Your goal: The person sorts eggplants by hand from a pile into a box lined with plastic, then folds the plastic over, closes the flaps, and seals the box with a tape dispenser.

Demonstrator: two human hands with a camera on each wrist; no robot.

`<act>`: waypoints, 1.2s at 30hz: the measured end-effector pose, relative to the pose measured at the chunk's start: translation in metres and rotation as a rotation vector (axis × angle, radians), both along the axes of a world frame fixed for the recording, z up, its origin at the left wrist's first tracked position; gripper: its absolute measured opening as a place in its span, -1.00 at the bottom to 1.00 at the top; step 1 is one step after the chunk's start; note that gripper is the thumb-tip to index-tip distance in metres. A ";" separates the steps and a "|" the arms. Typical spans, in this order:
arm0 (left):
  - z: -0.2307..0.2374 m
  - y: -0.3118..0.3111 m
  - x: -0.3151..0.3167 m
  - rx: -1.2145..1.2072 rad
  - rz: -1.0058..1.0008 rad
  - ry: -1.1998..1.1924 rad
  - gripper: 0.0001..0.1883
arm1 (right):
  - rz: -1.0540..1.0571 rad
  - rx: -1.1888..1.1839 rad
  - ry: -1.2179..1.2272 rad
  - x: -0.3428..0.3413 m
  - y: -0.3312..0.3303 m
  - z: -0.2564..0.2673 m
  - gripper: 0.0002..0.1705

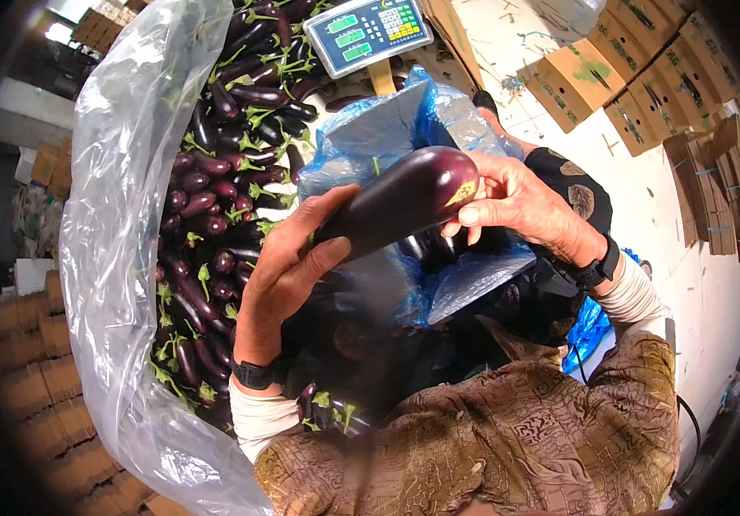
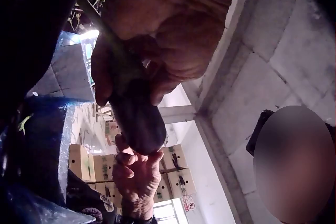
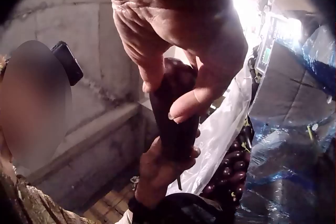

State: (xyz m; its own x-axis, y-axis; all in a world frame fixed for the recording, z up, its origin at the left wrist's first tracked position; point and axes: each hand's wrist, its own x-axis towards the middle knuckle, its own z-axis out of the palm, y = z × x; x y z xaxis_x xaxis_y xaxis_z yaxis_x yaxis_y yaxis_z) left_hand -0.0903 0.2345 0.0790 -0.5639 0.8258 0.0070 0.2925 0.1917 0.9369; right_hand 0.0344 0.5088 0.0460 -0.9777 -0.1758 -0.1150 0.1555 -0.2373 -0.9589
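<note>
A large dark purple eggplant (image 1: 404, 199) is held up between both hands, over a box lined with blue plastic film (image 1: 482, 284). My left hand (image 1: 288, 254) grips it around the stem end, thumb on the near side. At the rounded end, my right hand (image 1: 529, 202) holds it with thumb and fingers, beside a yellowish scarred patch (image 1: 463, 193). The green stem (image 2: 100, 24) runs back under the left palm in the left wrist view. Below, more eggplants (image 1: 446, 244) show inside the box, partly hidden by the held one.
A heap of eggplants (image 1: 215, 193) lies to the left, bordered by a clear plastic sheet (image 1: 121, 232). A digital scale display (image 1: 368, 34) stands beyond the lined box. Cardboard boxes (image 1: 578, 79) and flattened cartons (image 1: 707, 191) are at the right.
</note>
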 end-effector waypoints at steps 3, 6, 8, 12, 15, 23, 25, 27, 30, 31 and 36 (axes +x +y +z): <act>-0.006 0.000 -0.001 0.058 -0.022 0.038 -0.46 | -0.021 -0.023 -0.019 0.002 -0.001 0.004 -0.29; -0.006 -0.002 0.001 -0.031 0.044 -0.011 -0.39 | -0.017 -0.018 -0.027 0.000 -0.002 0.006 -0.20; -0.013 -0.003 -0.002 0.065 0.034 0.126 -0.32 | -0.012 0.003 0.026 -0.001 -0.003 0.009 -0.12; -0.012 -0.003 0.002 -0.014 0.079 0.475 -0.26 | -0.026 0.157 -0.019 -0.007 -0.010 0.008 -0.08; -0.015 -0.006 0.007 -0.132 0.215 0.510 -0.25 | -0.055 0.190 0.074 -0.011 -0.017 0.003 -0.13; -0.026 -0.024 -0.006 -0.184 0.208 0.677 -0.29 | -0.075 0.207 0.091 -0.023 -0.026 0.006 0.02; -0.022 -0.019 -0.003 -0.183 0.173 0.626 -0.31 | 0.104 0.563 0.124 -0.030 -0.020 0.012 0.09; -0.015 -0.013 -0.002 -0.183 0.143 0.581 -0.32 | 0.106 0.710 0.236 -0.034 -0.023 0.020 0.03; -0.009 -0.010 -0.007 -0.140 0.079 0.834 -0.44 | 0.132 0.846 0.147 -0.031 -0.013 0.019 -0.27; -0.010 -0.012 -0.010 -0.142 0.087 0.833 -0.44 | 0.104 0.833 0.135 -0.026 -0.007 0.020 -0.26; -0.026 0.002 -0.024 -0.211 0.128 1.149 -0.75 | 0.039 0.749 0.009 -0.008 -0.002 0.021 -0.23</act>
